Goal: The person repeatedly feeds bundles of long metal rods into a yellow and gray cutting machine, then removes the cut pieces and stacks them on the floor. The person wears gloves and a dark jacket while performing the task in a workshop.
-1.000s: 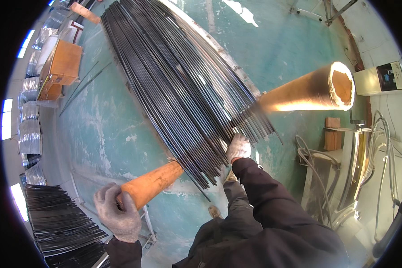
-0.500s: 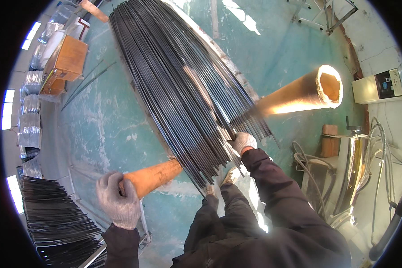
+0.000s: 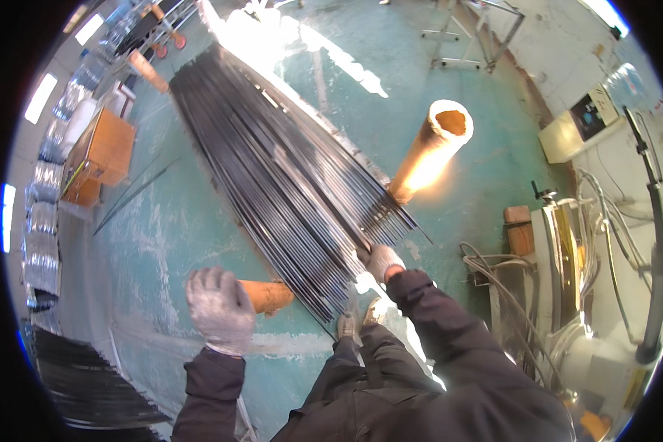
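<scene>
In a white work glove, my right hand (image 3: 381, 261) is closed around the near ends of some thin dark rods (image 3: 324, 221), at the right part of a large bundle. The exact number in its grip is hidden. My left hand (image 3: 221, 311), also gloved and slightly blurred, is raised with its fingers stretched out and nothing visible in them. It covers the top end of an orange-brown tube post (image 3: 269, 296) at the bundle's left side; whether it touches the post I cannot tell. The rest of the long rods (image 3: 236, 132) lie side by side, running away toward the far left.
A second tube post (image 3: 423, 158) stands upright at the bundle's right. More dark strips (image 3: 88, 383) are stacked at the lower left. A wooden cabinet (image 3: 104, 147) is at the left. Machinery with hoses (image 3: 560, 258) stands at the right, and a metal frame (image 3: 479, 37) farther back.
The view has shifted. My left hand has uncurled its fingers and moved right, closer to the rods. My right hand stays closed at the rod ends, and the rods nearby have shifted and bunched.
</scene>
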Tool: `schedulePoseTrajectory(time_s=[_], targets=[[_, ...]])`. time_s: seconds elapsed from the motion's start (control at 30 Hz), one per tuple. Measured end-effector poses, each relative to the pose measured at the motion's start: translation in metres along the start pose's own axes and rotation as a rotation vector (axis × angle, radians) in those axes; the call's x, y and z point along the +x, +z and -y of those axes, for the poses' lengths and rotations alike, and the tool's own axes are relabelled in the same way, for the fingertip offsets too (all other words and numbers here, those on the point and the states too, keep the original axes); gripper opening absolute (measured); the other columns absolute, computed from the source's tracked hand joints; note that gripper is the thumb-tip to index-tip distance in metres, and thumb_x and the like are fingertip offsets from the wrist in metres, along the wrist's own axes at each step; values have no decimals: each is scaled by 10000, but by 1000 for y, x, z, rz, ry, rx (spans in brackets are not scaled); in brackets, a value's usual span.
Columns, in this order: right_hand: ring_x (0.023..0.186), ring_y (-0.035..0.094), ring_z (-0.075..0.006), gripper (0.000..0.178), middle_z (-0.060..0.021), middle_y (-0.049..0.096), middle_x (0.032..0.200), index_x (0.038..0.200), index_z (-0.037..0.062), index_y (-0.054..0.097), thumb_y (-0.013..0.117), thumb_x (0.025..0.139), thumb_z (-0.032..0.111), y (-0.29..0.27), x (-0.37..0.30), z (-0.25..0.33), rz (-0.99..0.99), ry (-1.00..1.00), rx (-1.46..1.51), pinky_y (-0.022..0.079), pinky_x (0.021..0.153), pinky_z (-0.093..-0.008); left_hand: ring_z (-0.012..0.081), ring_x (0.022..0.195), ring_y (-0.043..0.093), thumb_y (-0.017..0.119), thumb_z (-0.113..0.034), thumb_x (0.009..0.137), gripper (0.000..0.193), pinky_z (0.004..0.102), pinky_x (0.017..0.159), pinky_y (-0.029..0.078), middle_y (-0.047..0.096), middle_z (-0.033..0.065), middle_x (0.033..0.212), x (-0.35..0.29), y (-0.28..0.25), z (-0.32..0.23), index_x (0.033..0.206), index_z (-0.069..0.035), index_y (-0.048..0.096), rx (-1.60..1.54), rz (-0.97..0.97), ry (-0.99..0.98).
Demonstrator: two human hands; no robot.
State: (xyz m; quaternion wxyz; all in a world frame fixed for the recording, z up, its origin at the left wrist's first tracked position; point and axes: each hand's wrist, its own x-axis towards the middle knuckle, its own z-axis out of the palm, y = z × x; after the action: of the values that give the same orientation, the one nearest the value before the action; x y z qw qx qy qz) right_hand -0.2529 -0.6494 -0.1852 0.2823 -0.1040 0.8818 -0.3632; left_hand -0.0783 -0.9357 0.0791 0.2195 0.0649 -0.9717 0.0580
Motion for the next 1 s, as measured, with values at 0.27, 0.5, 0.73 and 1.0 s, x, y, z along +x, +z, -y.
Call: schedulePoseTrajectory(time_s=[0.27, 0.5, 0.73, 1.0], targets=[[953, 767, -501, 590, -280, 790, 980, 1084, 30, 811, 689, 1055, 607, -1, -370, -91, 150, 457, -261, 596, 848, -571, 305, 1073, 759, 797, -254, 1017, 328, 420, 977, 601, 776, 125, 1102, -104, 104, -109, 1220, -2, 742, -1303, 582, -653], [969, 794, -397, 397, -164, 812, 943, 1054, 135, 811, 807, 959, 520, 19, -696, -54, 48, 854, -458, 602, 892, -524, 277, 1051, 711, 645, -399, 1155, 304, 495, 995, 586, 722, 89, 1094, -117, 191, -147, 1153, -95, 667, -2394, 897, -1295], [823, 733, -399, 117, -139, 727, 787, 792, 139, 710, 795, 738, 199, 82, -727, -106, -612, 840, -537, 560, 759, -536, 252, 947, 589, 598, -164, 1110, 211, 470, 979, 537, 635, 93, 1072, -126, 116, -193, 1243, -7, 646, -2329, 1089, -1343], [1145, 650, -472, 186, -228, 690, 1013, 944, 57, 647, 712, 774, 22, 81, -913, -255, -961, 1074, -525, 512, 1025, -535, 241, 978, 655, 644, -106, 1115, 162, 422, 954, 561, 671, 84, 1041, -68, -23, -267, 1264, -40, 645, -2529, 1059, -707]])
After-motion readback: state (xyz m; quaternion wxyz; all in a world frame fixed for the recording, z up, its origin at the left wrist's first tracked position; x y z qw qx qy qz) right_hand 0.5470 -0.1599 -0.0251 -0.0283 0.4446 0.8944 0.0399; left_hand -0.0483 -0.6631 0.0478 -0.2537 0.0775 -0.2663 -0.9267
